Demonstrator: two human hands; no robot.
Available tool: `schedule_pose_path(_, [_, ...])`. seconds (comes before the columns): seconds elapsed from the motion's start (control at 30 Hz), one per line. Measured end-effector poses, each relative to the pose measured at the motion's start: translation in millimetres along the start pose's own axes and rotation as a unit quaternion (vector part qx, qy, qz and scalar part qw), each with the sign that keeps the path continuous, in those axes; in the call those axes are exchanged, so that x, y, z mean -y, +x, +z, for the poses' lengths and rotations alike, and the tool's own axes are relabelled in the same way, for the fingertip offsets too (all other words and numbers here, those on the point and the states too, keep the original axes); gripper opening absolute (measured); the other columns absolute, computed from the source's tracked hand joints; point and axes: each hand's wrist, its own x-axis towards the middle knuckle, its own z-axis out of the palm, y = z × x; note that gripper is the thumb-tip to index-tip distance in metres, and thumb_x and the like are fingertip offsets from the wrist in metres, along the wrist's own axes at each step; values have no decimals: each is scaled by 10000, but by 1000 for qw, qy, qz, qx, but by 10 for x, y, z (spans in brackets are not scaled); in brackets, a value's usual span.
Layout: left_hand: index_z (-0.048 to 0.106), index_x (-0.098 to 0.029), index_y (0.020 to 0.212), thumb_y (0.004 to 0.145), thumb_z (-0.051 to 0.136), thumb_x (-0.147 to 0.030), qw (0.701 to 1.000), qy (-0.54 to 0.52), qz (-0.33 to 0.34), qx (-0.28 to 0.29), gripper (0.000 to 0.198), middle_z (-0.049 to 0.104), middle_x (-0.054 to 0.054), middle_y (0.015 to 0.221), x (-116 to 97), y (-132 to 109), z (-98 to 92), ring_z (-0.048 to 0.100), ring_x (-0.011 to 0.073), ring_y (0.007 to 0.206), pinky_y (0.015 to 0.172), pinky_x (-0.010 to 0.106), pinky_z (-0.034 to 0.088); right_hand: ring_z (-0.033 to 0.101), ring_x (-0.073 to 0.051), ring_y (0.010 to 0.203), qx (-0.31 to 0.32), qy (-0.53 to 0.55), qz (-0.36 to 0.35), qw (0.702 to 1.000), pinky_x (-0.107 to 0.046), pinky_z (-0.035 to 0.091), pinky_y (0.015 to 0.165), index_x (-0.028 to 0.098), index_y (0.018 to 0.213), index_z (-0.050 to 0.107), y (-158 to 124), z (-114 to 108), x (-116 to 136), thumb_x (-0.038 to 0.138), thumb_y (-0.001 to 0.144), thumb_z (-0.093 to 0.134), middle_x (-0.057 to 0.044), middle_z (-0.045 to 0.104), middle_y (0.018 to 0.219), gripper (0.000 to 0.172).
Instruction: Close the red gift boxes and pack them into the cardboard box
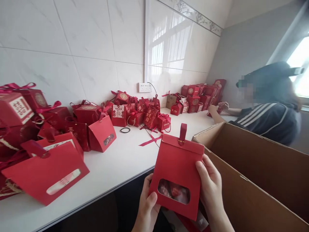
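A red paper gift box is held up between both hands in front of the table's edge. It has a folded top, a dark red ribbon loop and a window showing wrapped pieces inside. My left hand grips its lower left edge, the thumb on the front. My right hand grips the right side, its thumb near the upper corner. The fingers behind the box are partly hidden. Below it, more red and clear material shows, too covered to make out.
Many red gift boxes crowd the white table along the tiled wall. A black ring and a loose ribbon lie there. An open cardboard carton stands at right. Beyond it a person handles something red.
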Motion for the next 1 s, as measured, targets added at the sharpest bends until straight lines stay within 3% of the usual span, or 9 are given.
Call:
schedule_pose_path(0.13, [562,-234,1073,622,767,-378,1000,5,12,10,516,653,89,1006,146,29,50,613,304,980,842,400,479,635,-188,697,-47,-54,-51,996,-242,508,511,242,1082,582,117,-181,162,420,768,628,-60,668,946,364])
schedule_pose_path(0.33, [540,-230,1078,566,798,-391,1000,25,13,9,596,636,95,1029,305,31,105,602,313,1000,879,401,468,530,-130,540,-46,-150,-56,986,-204,388,433,190,728,604,242,-326,424,443,738,645,-2,622,660,256])
schedule_pose_path(0.83, [557,-256,1097,613,761,-361,999,-25,1,41,536,654,84,975,265,0,72,599,334,1003,820,434,499,592,-159,633,-26,-178,-95,979,-221,458,488,198,744,584,216,-185,517,413,727,655,-22,656,752,227])
schedule_pose_path(1.0, [542,-253,1110,599,766,-394,999,-12,5,49,576,649,86,956,262,14,81,581,342,1024,829,443,493,601,-144,675,-18,-164,-112,980,-203,474,509,211,910,589,170,-193,537,376,760,635,-20,635,832,228])
